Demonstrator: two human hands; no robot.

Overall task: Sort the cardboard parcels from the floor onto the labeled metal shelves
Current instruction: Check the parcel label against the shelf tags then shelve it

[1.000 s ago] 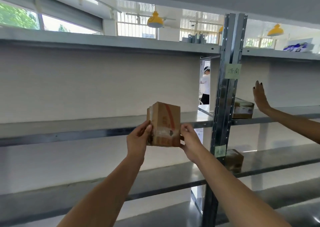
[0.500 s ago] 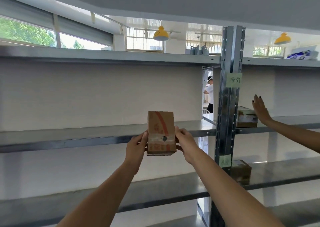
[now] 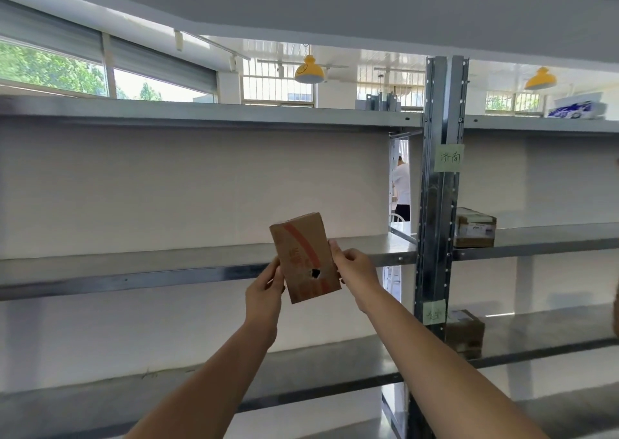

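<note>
Metal shelf (image 3: 167,264) behind; both hands grip tilted cardboard parcel (image 3: 304,257).

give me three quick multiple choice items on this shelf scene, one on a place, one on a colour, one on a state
1. Where does the parcel already on the middle shelf sit?
A. right of the upright post
B. left of the upright post
C. on the top shelf

2. What colour are the hanging lamps?
A. blue
B. yellow
C. red

3. How is the small cardboard parcel held?
A. by the left hand alone
B. resting on a shelf, untouched
C. between both hands, tilted

Answers:
1 A: the shelved parcel lies just right of the upright post.
2 B: both hanging lamps have yellow shades.
3 C: the left hand and right hand grip the sides of the small cardboard parcel, which leans and touches no shelf.
</note>
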